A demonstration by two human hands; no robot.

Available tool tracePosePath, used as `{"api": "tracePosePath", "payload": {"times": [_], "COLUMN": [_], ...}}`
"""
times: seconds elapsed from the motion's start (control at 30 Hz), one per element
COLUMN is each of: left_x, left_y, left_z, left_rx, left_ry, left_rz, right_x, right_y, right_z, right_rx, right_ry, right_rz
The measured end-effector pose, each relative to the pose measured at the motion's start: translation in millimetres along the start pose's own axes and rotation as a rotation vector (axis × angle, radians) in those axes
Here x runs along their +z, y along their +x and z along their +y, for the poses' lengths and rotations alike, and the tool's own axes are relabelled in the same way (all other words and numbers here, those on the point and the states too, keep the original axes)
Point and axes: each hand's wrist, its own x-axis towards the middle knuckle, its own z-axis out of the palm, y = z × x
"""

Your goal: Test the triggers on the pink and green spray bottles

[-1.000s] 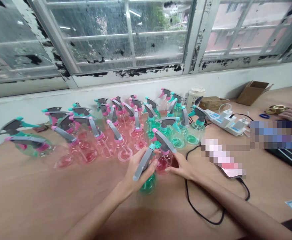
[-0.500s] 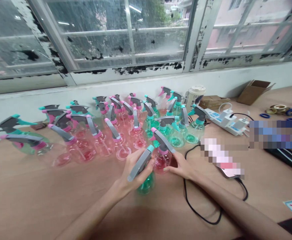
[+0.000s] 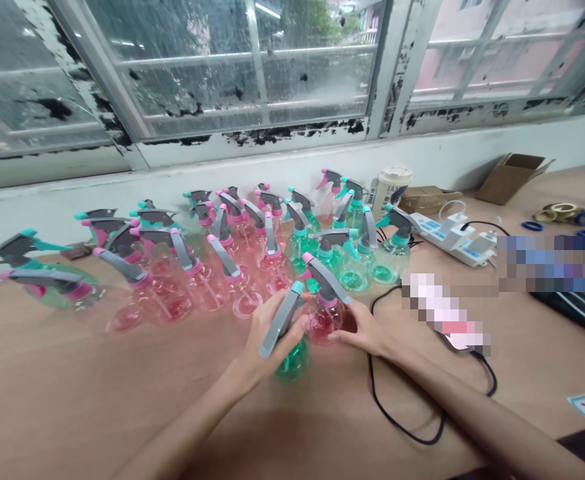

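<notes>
We see the left hand (image 3: 265,333) closed around the neck of a green spray bottle (image 3: 293,363), the grey trigger passing over the gap between thumb and fingers. The right hand (image 3: 367,330) curves, partly open, around the side of a pink spray bottle (image 3: 325,325), its thumb low on the body. We note the two bottles close side by side, near the front of the group on the worktop (image 3: 162,393). Beyond them stand further pink bottles (image 3: 207,293), mainly left and centre, and green bottles (image 3: 356,275), mainly right. Farther out we find a black cable (image 3: 371,380), a power strip (image 3: 452,245), a lidded paper cup (image 3: 393,185) and, behind the worktop, windows (image 3: 252,87) with flaking frames
</notes>
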Motion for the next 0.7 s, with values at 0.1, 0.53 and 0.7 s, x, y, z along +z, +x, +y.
{"api": "tracePosePath", "payload": {"times": [0.1,0.53,0.7], "left_x": [0.4,0.1,0.4], "left_y": [-0.4,-1.4,0.5], "left_z": [1.0,5.5,1.5], "left_rx": [0.002,-0.002,-0.001], "left_ry": [0.000,0.151,0.105], "left_rz": [0.001,0.079,0.082], "right_x": [-0.5,-1.1,-1.6], "right_y": [-0.5,-1.8,-1.6], "right_z": [0.5,-0.3,-2.1], "right_rx": [0.001,0.024,0.002], "right_ry": [-0.009,-0.015,-0.013], "right_rz": [-0.001,-0.003,0.001]}}
